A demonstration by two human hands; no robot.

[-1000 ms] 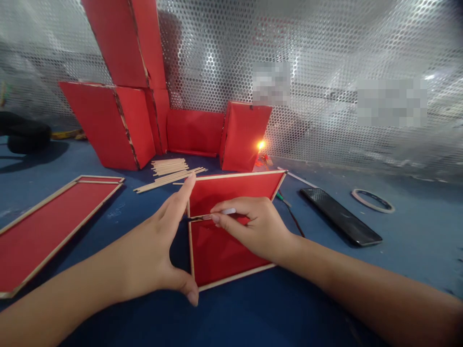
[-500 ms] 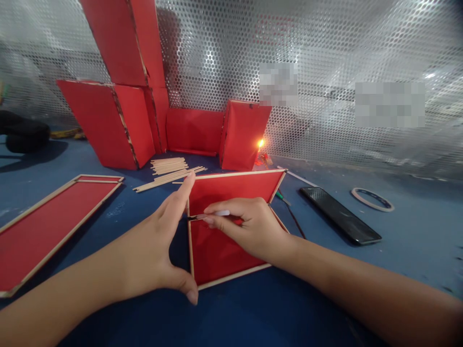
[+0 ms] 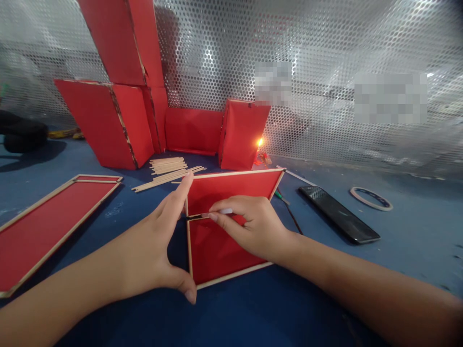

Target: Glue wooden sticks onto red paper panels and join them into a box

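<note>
Two red panels edged with thin wooden sticks meet at a seam in front of me; the upper panel [image 3: 220,189] is tilted up behind the lower panel [image 3: 217,255]. My left hand [image 3: 152,246] spans their left side with fingers and thumb spread, steadying it. Its fingertip is at the upper left corner, its thumb at the lower left one. My right hand [image 3: 256,226] pinches a whitish glue stick [image 3: 226,211] over the seam. Dark residue [image 3: 195,217] lies along the seam's left end, by the stick's tip.
Behind stand red boxes [image 3: 133,115] with dark seams, and a small flame [image 3: 260,141] burns beside one. Loose wooden sticks [image 3: 168,171] lie before them. A framed red panel [image 3: 54,226] is at left; a phone [image 3: 338,214] and tape roll [image 3: 371,198] are at right.
My right hand has shifted slightly right along the seam with the glue stick, and more dark residue shows at the left end. My left hand stays in place.
</note>
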